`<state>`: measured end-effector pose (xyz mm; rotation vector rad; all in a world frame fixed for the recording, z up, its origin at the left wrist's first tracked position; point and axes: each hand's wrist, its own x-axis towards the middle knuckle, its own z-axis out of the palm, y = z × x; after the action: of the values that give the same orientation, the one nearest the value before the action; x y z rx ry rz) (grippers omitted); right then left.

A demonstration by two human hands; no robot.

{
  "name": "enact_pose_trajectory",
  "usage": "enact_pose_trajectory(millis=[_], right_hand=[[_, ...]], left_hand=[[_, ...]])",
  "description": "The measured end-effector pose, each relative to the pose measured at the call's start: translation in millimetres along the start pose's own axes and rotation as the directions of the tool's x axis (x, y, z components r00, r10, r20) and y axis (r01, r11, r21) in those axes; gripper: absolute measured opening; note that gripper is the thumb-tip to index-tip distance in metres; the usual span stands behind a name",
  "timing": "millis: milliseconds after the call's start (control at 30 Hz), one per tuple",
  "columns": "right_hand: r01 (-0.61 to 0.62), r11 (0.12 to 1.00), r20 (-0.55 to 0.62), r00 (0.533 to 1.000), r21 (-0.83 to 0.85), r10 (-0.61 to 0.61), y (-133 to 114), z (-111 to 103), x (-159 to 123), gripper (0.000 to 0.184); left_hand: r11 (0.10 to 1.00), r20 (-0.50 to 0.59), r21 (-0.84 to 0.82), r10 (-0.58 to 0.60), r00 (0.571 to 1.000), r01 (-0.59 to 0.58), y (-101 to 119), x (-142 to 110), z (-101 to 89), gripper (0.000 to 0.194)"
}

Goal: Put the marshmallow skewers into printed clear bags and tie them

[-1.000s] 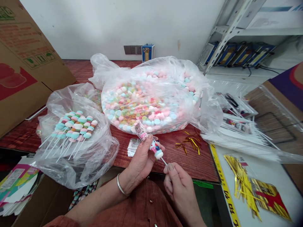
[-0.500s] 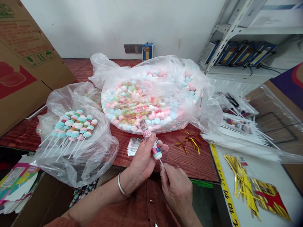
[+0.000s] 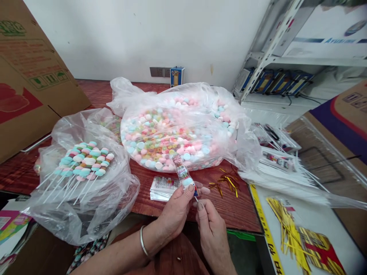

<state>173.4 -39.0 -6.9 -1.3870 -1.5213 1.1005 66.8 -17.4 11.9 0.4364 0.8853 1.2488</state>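
**Around the wrapped skewer (image 3: 182,172)**

Large sweet bag (image 3: 172,130): 12 o'clock, on the table (image 3: 242,215). Wrapper stack (image 3: 163,188): 9, just beside; farther out, the open bag (image 3: 113,208) with bare skewers (image 3: 84,162) on it. Loose ties (image 3: 228,182): 3, the stick pack (image 3: 282,166) beyond. Tie bundle (image 3: 289,233): 4. Shelf (image 3: 289,61): between 1 and 2. Carton (image 3: 37,72): 10.

Right hand (image 3: 214,233) closer to left hand (image 3: 178,208) — more wrapper (image 3: 180,169) above its thumb, less stick (image 3: 196,199) showing.
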Motion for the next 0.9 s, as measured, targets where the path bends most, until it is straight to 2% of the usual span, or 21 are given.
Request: enact_pose_trajectory(millis=[67, 133, 233, 333, 400, 467, 533, 600, 667, 733, 800, 833, 867, 900], right_hand=[[-0.034, 0.998, -0.005, 0.999, 0.054, 0.034, 1.6, 2.5, -1.2, 0.038], [-0.101, 0.976, 0.002, 0.995, 0.193, 0.103, 1.3, 6.6, -1.0, 0.036], [-0.213, 0.875, 0.010, 0.973, 0.435, 0.232, -1.0, 12.7, 1.3, 0.034], [-0.242, 0.738, 0.010, 0.953, 0.630, 0.304, -2.4, 16.3, 5.2, 0.034], [-0.263, 0.609, 0.062, 0.942, 0.748, 0.331, -2.6, 17.3, 8.6, 0.039], [-0.306, 0.495, 0.137, 0.928, 0.813, 0.347, -2.6, 17.5, 11.2, 0.042], [-0.360, 0.438, 0.217, 0.914, 0.824, 0.344, -2.6, 17.2, 12.2, 0.042], [-0.417, 0.416, 0.293, 0.897, 0.808, 0.331, -3.0, 17.0, 11.3, 0.041], [-0.428, 0.468, 0.304, 0.898, 0.773, 0.319, -4.1, 17.4, 9.6, 0.040], [-0.346, 0.633, 0.208, 0.936, 0.693, 0.285, -5.5, 18.1, 8.1, 0.039], [-0.204, 0.805, 0.046, 0.975, 0.558, 0.215, -6.2, 19.1, 7.4, 0.038], [-0.155, 0.849, -0.008, 0.983, 0.505, 0.184, -6.0, 19.5, 7.2, 0.037], [-0.135, 0.858, -0.029, 0.985, 0.496, 0.172, -5.4, 19.9, 6.9, 0.035], [-0.147, 0.828, -0.013, 0.983, 0.541, 0.183, -4.5, 20.1, 6.5, 0.034]], left_hand=[[0.995, 0.048, 0.093, 0.027, 0.999, -0.031, -5.2, 1.8, -3.1, 0.040], [0.979, 0.071, 0.196, 0.043, 0.997, -0.056, -11.9, 3.1, -6.2, 0.044], [0.960, 0.070, 0.280, -0.041, 0.997, 0.020, -17.2, 4.1, -9.8, 0.058], [0.939, 0.093, 0.339, -0.092, 0.991, 0.056, -12.1, 3.4, -11.2, 0.069], [0.945, 0.148, 0.320, -0.124, 0.981, 0.071, -5.5, 1.9, -11.8, 0.067], [0.968, 0.199, 0.226, -0.151, 0.968, 0.105, 0.3, 0.3, -12.8, 0.061], [0.983, 0.192, 0.148, -0.138, 0.972, 0.111, 3.2, -0.8, -14.2, 0.054], [0.985, 0.136, 0.149, -0.107, 0.985, 0.086, 2.7, -1.3, -15.8, 0.050], [0.983, 0.084, 0.169, -0.094, 0.992, 0.079, 0.3, -0.7, -17.0, 0.048], [0.984, 0.048, 0.173, -0.062, 0.997, 0.052, -1.8, 0.8, -17.8, 0.046], [0.978, 0.014, 0.206, 0.022, 1.000, -0.024, -1.7, 3.0, -18.9, 0.040], [0.970, 0.011, 0.238, 0.055, 0.998, -0.056, -0.6, 4.1, -19.8, 0.036], [0.961, 0.020, 0.267, 0.065, 0.998, -0.068, 1.0, 4.9, -21.2, 0.034], [0.958, 0.040, 0.282, 0.040, 0.998, -0.050, 3.0, 5.4, -23.1, 0.034]])
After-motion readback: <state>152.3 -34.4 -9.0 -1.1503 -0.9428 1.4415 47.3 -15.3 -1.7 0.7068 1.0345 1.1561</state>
